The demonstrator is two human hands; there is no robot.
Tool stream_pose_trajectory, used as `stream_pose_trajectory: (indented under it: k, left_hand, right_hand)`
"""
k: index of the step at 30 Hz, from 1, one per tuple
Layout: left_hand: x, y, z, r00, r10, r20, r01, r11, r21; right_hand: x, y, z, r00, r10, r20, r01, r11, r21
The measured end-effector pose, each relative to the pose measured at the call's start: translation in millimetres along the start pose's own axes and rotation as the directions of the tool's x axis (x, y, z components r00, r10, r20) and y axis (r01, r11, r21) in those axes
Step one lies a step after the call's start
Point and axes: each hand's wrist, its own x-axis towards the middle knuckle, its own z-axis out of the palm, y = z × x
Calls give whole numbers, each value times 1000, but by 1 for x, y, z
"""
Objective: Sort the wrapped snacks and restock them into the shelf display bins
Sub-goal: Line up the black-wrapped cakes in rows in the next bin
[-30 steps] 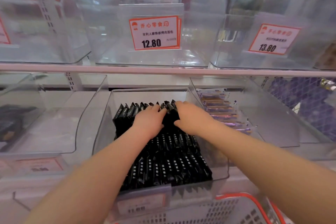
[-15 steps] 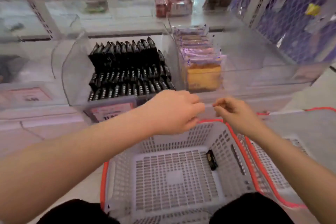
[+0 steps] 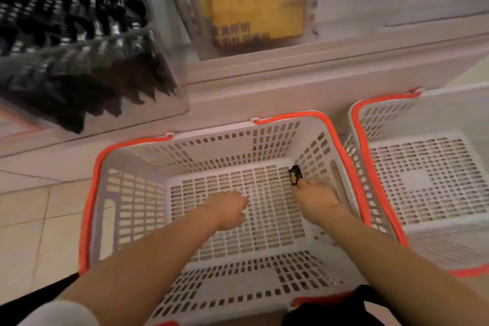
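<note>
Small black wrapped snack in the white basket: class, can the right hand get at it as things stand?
Probably yes: the right hand is inside the white orange-rimmed plastic basket, fingertips at the small black wrapped snack, nothing between.

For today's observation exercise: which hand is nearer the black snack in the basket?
Right. The right hand touches the black snack with its fingers; the left hand sits well left of it.

A basket (image 3: 90, 206) sits on the floor (image 3: 34, 219), near in the scene, with a second basket (image 3: 423, 177) just beside it on the right. Both hands reach inside the first basket: the left hand (image 3: 227, 210) over its middle, the right hand (image 3: 316, 197) at a snack (image 3: 294, 174) in its far right corner. Beyond the baskets, a bin of snacks (image 3: 79, 42) stands far left and another bin (image 3: 254, 0) to its right.
</note>
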Motion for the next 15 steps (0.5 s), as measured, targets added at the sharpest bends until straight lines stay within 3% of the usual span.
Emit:
stream_pose_trajectory:
  k: [5, 10, 13, 15]
  left_hand:
    - [36, -4, 27, 995, -48, 92, 60, 990, -129]
    - [50, -1, 37, 999, -37, 34, 47, 938, -344]
    - [51, 2, 34, 996, -69, -58, 27, 844, -536]
    - [48, 6, 28, 983, -151, -108, 32, 709, -705]
  right_hand:
    - [51, 2, 29, 1000, -16, -22, 12, 986, -168]
    - [84, 5, 45, 994, -75, -79, 49, 955, -293]
    - [82, 1, 34, 985, -116, -130, 68, 942, -327]
    - [72, -7, 26, 973, -60, -222, 30, 990, -139]
